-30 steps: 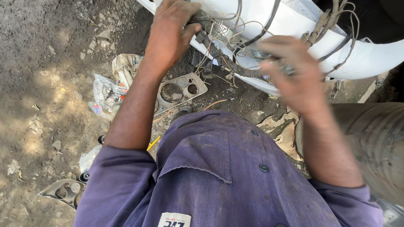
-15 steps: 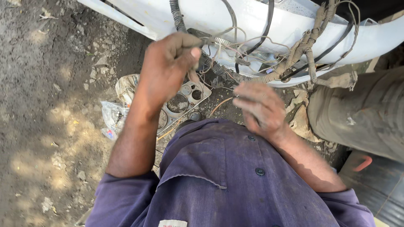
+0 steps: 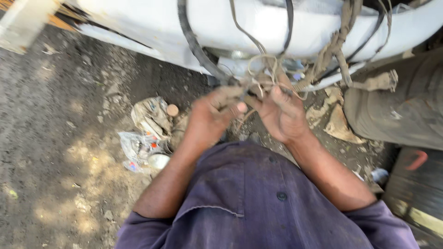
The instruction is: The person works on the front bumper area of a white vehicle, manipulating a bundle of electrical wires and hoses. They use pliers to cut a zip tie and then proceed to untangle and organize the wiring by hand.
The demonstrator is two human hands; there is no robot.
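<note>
Head view, looking straight down over a dusty purple shirt (image 3: pixel 258 203) with sleeves pushed up above the elbows. Left hand (image 3: pixel 214 115) raised in front of the chest, grip closed around a grimy bunch of thin wires (image 3: pixel 263 76), thumb pressed over the top, fingertips dirty and somewhat blurred. Right hand (image 3: pixel 281 113) just beside it, almost touching, grip also closed on the same bunch of thin wires, fingers curled upward into the tangle. Wires pale and mud-coloured, looping up from between both hands toward a white curved vehicle panel (image 3: pixel 152 23) across the top of the frame. Thick black cable (image 3: pixel 194 44) hanging down over the panel and bending toward the left hand. Second dark cable (image 3: pixel 289 23) dropping over the panel farther right. Mud-caked harness bundle (image 3: pixel 339 44) dangling over the panel's right part, with a dirty connector (image 3: pixel 380 82) sticking out sideways near its lower end. Bare dirt ground (image 3: pixel 55 129) on the left, sunlit in patches. Crumpled plastic wrappers (image 3: pixel 145 138) lying on the ground beside the left forearm, a small round tan cap (image 3: pixel 172 109) among them. Scraps of torn cardboard (image 3: pixel 337 122) on the ground right of the right hand. Large grey dusty drum-like shape (image 3: pixel 397 115) at the right edge, exact kind not clear.
</note>
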